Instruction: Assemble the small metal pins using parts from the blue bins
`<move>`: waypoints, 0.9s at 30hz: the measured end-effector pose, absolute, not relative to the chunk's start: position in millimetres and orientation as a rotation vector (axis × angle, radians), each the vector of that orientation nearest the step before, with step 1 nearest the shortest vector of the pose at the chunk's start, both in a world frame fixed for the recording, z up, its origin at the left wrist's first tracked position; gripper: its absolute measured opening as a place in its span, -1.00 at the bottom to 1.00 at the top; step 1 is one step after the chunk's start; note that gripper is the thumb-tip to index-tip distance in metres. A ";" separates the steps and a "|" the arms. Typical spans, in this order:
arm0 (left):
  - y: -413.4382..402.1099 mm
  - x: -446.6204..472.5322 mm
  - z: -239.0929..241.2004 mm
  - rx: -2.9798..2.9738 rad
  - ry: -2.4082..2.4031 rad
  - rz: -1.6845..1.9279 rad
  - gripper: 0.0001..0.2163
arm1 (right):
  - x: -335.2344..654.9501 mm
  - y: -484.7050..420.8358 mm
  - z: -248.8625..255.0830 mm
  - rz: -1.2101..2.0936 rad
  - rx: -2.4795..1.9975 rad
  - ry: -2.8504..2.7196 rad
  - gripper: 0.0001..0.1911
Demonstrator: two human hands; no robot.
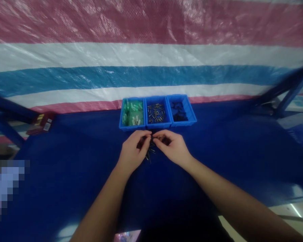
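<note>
At the centre of our clock face, with twelve pointing away from the wearer, we find the loose slim metal pieces (149, 158), lying scattered on the blue table (229, 144) below the fingertips. We judge they lie there for an easy pick-up, close to both hands.

The left hand (132, 151) sits at nine o'clock and the right hand (174, 148) at three, fingertips facing across a narrow gap. On each, thumb and forefinger are drawn close together with the other fingers curled in; we cannot tell whether a small piece is pinched there. Holding them tip to tip like this — in front of the body — seems to suit fine work.

Just beyond, three bins stand side by side, probably so each kind of part stays apart and within reach. The left bin (132, 128), at eleven, holds green plastic (135, 112) and small white pieces (135, 120); the middle bin (158, 126), at twelve, holds more slim metal pieces; the right bin (183, 123), at one, holds dark pieces (180, 117).

Farther out, a dark red box (40, 124) lies towards ten o'clock, well apart from the hands. A striped sheet (151, 77) hangs behind everything at twelve, perhaps as a screen.
</note>
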State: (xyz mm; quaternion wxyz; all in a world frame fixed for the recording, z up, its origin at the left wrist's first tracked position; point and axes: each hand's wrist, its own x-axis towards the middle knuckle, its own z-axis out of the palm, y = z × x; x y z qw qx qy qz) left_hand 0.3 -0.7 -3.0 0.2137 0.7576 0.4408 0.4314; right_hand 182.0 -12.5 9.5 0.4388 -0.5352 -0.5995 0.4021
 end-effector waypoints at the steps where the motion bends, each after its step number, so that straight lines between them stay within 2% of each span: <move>1: -0.8 0.4 -3.2 2.101 1.225 1.196 -0.79 | 182.0 -12.2 9.5 1.003 -1.333 -1.488 -0.84; 13: -3.7 2.6 -3.8 1.996 1.235 1.204 -0.76 | 182.0 -11.3 9.2 1.110 -1.317 -1.395 -0.83; 27: -4.1 1.1 -1.4 2.030 1.256 1.191 -0.76 | 181.1 -13.0 8.7 1.056 -1.337 -1.467 -0.81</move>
